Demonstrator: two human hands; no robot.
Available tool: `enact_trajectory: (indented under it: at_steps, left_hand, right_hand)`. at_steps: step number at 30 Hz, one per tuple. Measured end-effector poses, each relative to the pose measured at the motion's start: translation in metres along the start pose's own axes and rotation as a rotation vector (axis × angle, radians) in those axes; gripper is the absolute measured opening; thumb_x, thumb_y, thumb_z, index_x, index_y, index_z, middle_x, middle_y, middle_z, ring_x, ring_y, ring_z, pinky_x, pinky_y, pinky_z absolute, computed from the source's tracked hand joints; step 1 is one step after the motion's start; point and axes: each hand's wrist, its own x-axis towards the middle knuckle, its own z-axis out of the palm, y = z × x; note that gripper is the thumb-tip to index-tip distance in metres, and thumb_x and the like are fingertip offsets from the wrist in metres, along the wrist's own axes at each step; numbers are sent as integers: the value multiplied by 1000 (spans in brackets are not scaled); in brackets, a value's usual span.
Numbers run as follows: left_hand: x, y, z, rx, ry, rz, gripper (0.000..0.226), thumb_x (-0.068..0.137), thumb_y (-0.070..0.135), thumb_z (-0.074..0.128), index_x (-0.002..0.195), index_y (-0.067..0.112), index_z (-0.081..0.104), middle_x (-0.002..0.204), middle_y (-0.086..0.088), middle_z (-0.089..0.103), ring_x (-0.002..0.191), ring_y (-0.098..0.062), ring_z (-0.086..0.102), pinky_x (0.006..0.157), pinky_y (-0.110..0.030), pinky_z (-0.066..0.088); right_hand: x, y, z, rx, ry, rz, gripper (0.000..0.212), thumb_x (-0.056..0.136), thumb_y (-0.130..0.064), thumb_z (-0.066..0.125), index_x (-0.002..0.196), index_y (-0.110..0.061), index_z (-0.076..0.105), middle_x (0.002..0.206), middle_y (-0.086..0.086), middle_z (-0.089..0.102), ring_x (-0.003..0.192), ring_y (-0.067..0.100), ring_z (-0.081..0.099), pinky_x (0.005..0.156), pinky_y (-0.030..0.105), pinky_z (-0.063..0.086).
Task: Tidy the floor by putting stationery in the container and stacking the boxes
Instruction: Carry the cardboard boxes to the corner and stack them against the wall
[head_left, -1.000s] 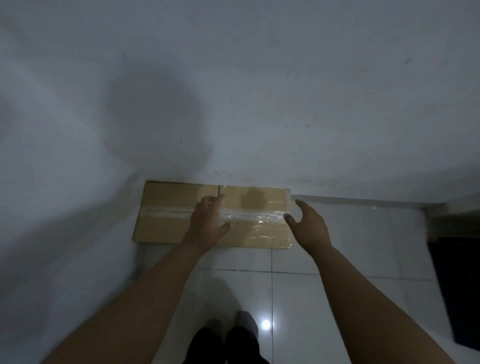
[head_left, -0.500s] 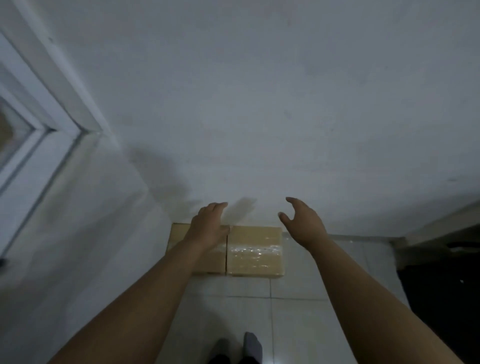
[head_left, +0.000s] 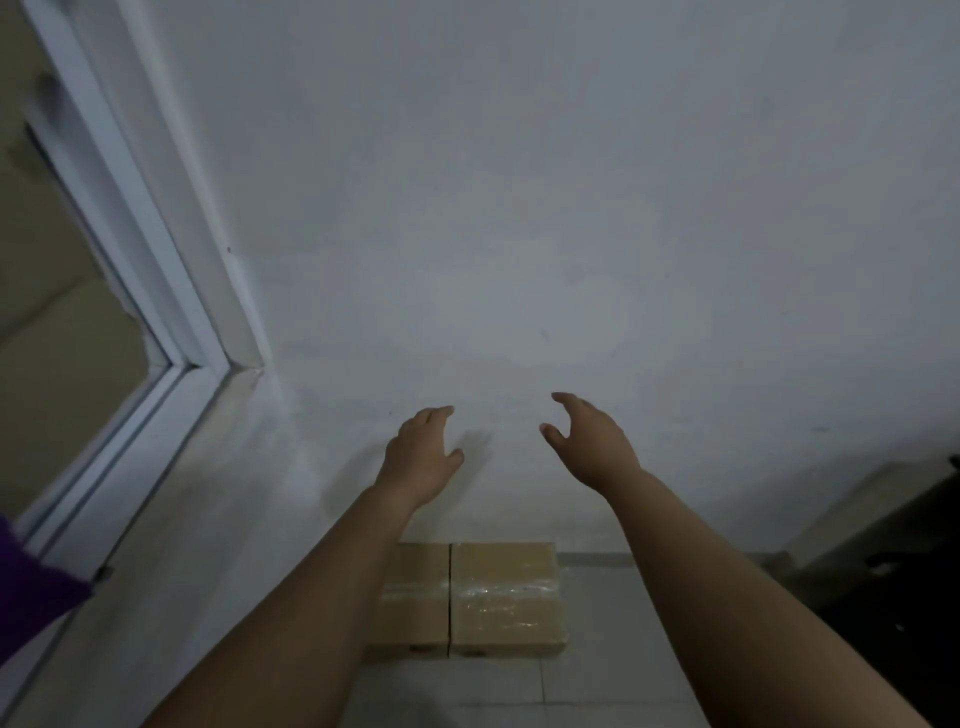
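Note:
Two brown cardboard boxes lie side by side on the white floor tiles against the wall: the taped right box (head_left: 506, 597) and the left box (head_left: 418, 603), partly hidden by my left forearm. My left hand (head_left: 421, 457) and my right hand (head_left: 589, 444) are both raised in front of the wall, well above the boxes, fingers relaxed and holding nothing. No stationery or container is in view.
A white window frame (head_left: 156, 270) runs along the left wall beside the corner. A dark object (head_left: 904, 571) sits low at the right edge. A purple cloth (head_left: 31, 587) shows at the far left. Pale floor tiles (head_left: 597, 675) lie in front of the boxes.
Both hands have lifted off the boxes and now hover above them before the wall. My view has risen, so the boxes have dropped lower in the frame and the window has come into sight.

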Motion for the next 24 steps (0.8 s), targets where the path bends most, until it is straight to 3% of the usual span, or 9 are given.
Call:
enact_trajectory:
  at_steps: [10,24]
  left_hand:
    - [-6,45,-8,81,-7,202,59,93,31,51,146,18,28,154,-5,28,142,-22,26,116,-35,24]
    - [-80,206,120,1,-315,508,58,91,29,54,144,17,32,151,-7,31,139,-25,29,112,-37,29]
  right_hand:
    - [-45,8,-10,49,45,61,55,96,-37,48,146,-21,30,150,1,36,133,21,41,108,36,35]
    - [-222,133,-75,58,207,467,56,94,-32,52,145,-20,32,148,4,40,132,23,42,106,34,35]
